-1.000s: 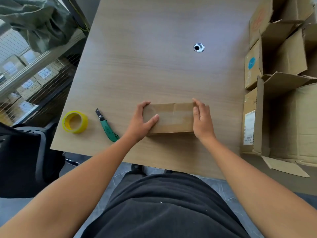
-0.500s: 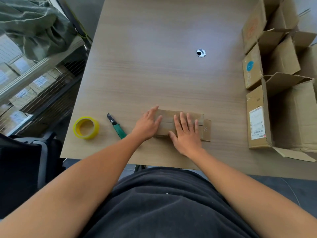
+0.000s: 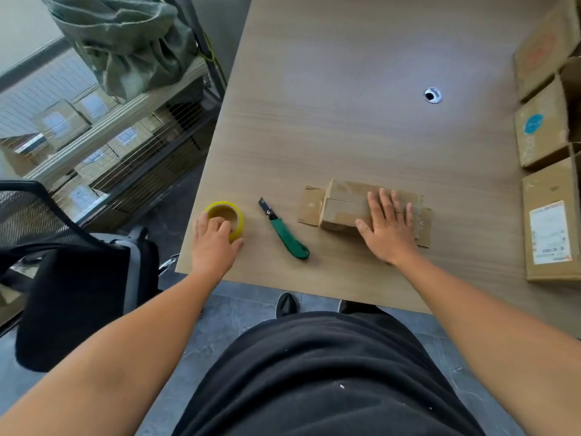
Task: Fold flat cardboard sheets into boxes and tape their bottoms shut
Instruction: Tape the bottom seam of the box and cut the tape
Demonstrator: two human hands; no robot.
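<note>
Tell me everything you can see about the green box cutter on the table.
The box cutter has a green handle, looks plastic, with a short dark blade end pointing away from the person. It lies flat and slanted on the wooden table, between the yellow tape roll and the small cardboard box. Neither hand touches it.

small brown cardboard box (image 3: 345, 204) lies flaps-closed near yellow tape roll (image 3: 231, 215).

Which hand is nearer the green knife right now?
Left. The left hand is on the tape, just left of the knife. The right hand presses the box, farther to its right.
</note>
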